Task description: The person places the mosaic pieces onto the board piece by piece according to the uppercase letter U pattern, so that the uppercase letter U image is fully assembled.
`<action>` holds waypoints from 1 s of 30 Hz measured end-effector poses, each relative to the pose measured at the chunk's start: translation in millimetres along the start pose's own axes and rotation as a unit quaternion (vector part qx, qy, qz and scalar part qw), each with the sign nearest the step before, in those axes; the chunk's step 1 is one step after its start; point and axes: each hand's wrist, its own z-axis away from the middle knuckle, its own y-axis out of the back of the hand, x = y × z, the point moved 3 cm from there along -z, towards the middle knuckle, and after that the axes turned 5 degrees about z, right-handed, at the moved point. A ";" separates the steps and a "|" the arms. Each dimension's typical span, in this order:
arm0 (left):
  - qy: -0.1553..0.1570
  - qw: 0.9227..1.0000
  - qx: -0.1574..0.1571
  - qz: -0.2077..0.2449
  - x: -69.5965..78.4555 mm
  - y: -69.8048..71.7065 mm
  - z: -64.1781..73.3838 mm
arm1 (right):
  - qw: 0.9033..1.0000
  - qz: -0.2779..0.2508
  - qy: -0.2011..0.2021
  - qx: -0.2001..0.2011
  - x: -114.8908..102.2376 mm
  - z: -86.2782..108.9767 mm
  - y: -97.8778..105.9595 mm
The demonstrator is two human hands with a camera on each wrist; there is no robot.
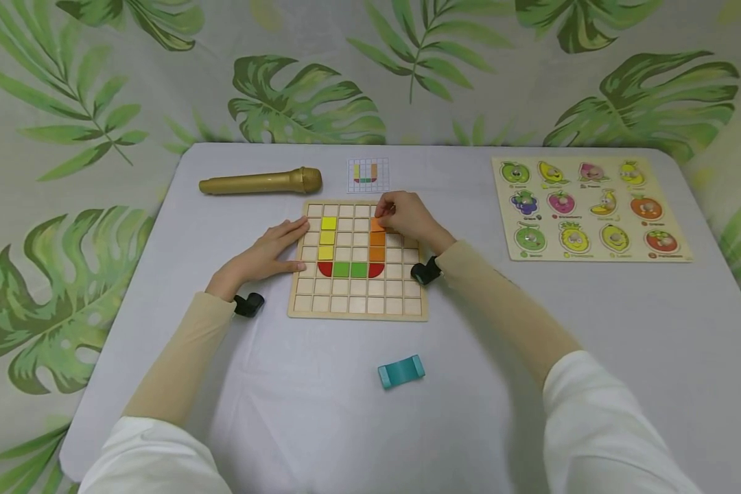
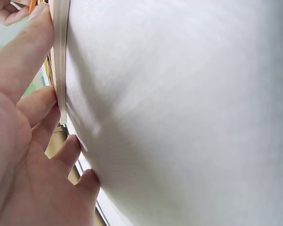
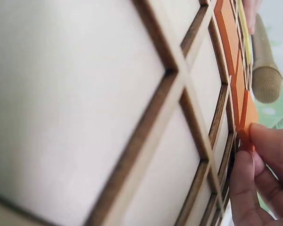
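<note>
A wooden grid board [image 1: 358, 304] lies on the table. My left hand [image 1: 259, 254] rests along its left edge, fingers spread; the thumb and a fingertip touch the wooden rim [image 2: 61, 52] in the left wrist view. At the board's upper right my right hand [image 1: 410, 219] pinches an orange square tile [image 3: 247, 115] between thumb and fingers, tilted over its cell. Below it, orange tiles [image 1: 377, 245] sit in the same column. Yellow tiles [image 1: 327, 238] fill a left column. Green tiles [image 1: 349, 269] lie between two red rounded corner tiles [image 1: 324, 269], tracing a U.
Behind the board lies a small pattern card [image 1: 368, 175] showing a coloured U. A gold microphone [image 1: 261, 182] lies at the back left. To the right is a fruit puzzle board [image 1: 593, 209]. A teal curved piece [image 1: 401, 372] lies in front.
</note>
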 end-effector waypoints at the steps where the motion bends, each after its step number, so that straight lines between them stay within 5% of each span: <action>1: 0.000 1.000 0.000 0.000 0.0 0.0 0.3 | 1.000 0.009 0.003 -0.001 -1.4 -0.4 -0.6; 11: 0.002 1.000 -0.002 0.001 -0.9 1.0 -0.5 | 0.998 0.066 0.010 0.008 -3.5 -1.2 -2.3; 23: -0.002 1.000 -0.003 -0.005 -2.7 1.2 -2.6 | 0.999 0.052 0.003 -0.009 -4.7 1.5 -1.4; 30: -0.002 1.000 -0.003 -0.003 -1.6 1.9 -1.4 | 1.000 -0.002 -0.017 0.004 0.7 11.3 9.6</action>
